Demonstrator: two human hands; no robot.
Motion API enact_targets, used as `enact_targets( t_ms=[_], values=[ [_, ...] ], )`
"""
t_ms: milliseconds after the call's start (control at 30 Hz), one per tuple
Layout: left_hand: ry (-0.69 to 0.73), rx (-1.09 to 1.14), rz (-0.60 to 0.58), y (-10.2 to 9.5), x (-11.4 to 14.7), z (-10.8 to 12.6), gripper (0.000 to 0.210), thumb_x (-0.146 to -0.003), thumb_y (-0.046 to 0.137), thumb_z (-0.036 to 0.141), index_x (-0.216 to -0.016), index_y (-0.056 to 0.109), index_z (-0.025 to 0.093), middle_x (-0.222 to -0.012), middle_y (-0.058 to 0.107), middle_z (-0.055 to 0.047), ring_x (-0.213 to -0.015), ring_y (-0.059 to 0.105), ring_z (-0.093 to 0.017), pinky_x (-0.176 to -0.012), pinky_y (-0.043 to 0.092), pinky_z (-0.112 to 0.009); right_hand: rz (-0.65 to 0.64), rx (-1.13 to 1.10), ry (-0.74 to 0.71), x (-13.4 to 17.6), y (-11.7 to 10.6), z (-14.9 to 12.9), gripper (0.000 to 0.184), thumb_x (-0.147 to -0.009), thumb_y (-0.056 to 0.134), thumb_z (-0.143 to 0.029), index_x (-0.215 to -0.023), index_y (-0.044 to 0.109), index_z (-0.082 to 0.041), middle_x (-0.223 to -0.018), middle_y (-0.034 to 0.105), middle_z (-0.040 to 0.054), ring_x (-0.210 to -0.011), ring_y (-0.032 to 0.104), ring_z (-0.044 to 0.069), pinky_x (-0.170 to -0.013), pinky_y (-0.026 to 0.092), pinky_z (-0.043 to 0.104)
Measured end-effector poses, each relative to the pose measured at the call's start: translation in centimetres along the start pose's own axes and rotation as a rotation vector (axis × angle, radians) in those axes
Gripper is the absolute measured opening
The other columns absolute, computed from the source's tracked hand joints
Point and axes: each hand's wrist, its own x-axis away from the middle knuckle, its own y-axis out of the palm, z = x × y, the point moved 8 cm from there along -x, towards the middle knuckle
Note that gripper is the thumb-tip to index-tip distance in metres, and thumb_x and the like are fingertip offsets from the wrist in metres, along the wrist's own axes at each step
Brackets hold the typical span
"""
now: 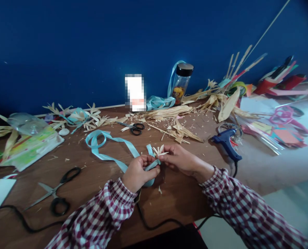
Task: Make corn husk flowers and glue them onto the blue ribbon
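My left hand [141, 170] is closed on a light blue ribbon [123, 143], pinching it between thumb and fingers. The ribbon's long tail runs back over the table and ends in loops to the left. Against it, my right hand [180, 158] pinches a small corn husk flower [160, 151] with pale pointed petals. The ribbon passes at the flower's base, where the two hands meet; the fingertips partly hide that spot. Open scissors [56, 192] with black handles lie left of my left sleeve. A smaller pair of scissors [134, 128] lies beyond the hands.
A blue glue gun [225, 140] lies to the right, its cord dropping toward the table edge. Dry corn husks [169, 112] and scraps spread along the back. A black-lidded jar [182, 83] stands by the blue wall. Pink scissors [283, 116] and coloured paper lie at far right.
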Motion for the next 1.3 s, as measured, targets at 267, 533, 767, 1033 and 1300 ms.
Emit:
enact_targets(
  t_ms=[267, 533, 767, 1033, 1300],
  values=[
    [-0.032, -0.051, 0.049, -1.1, 0.0, -0.6, 0.023, -0.071, 0.060, 0.037, -0.073, 0.058, 0.015, -0.056, 0.056, 0.003, -0.036, 0.041, -0.005, -0.037, 0.030, -0.017, 0.009, 0.038, 0.006, 0.1, -0.4, -0.1, 0.021, -0.079, 0.059, -0.037, -0.076, 0.056, -0.016, -0.057, 0.048, -0.0062, -0.042, 0.036, 0.004, -0.039, 0.025, 0.016],
    [0.151, -0.356, 0.179, -1.9, 0.9, 1.4, 0.018, -0.068, 0.063, 0.032, -0.069, 0.066, 0.014, -0.055, 0.061, -0.002, -0.048, 0.050, -0.012, -0.045, 0.037, -0.021, 0.014, 0.126, -0.017, 0.0, -0.5, -0.1, 0.020, -0.081, 0.057, -0.035, -0.077, 0.058, -0.016, -0.055, 0.047, -0.0065, -0.043, 0.039, 0.005, -0.041, 0.028, 0.017],
    [0.143, -0.448, 0.195, -1.5, 1.2, 1.5, 0.018, -0.066, 0.063, 0.030, -0.066, 0.066, 0.013, -0.053, 0.059, -0.001, -0.047, 0.043, -0.010, -0.044, 0.033, -0.020, 0.062, 0.242, -0.043, 0.0, -0.5, -0.2, 0.021, -0.081, 0.057, -0.033, -0.073, 0.058, -0.014, -0.055, 0.050, -0.0043, -0.045, 0.041, 0.006, -0.044, 0.031, 0.018],
    [0.183, -0.508, 0.208, -0.7, 1.5, 1.7, 0.014, -0.065, 0.060, 0.026, -0.063, 0.065, 0.013, -0.050, 0.055, 0.002, -0.045, 0.040, -0.008, -0.044, 0.030, -0.019, 0.079, 0.381, -0.177, -0.1, -0.3, -1.0, 0.016, -0.080, 0.060, -0.028, -0.075, 0.062, -0.013, -0.069, 0.062, 0.0004, -0.063, 0.053, 0.011, -0.059, 0.039, 0.022],
    [0.176, -0.501, 0.181, -0.4, 1.5, 1.1, 0.013, -0.065, 0.060, 0.026, -0.063, 0.064, 0.014, -0.052, 0.055, 0.001, -0.047, 0.040, -0.009, -0.045, 0.030, -0.020, 0.068, 0.375, -0.203, -0.2, -0.1, -0.7, 0.015, -0.080, 0.059, -0.028, -0.077, 0.062, -0.014, -0.070, 0.062, 0.0006, -0.064, 0.053, 0.012, -0.060, 0.040, 0.022]
  ],
)
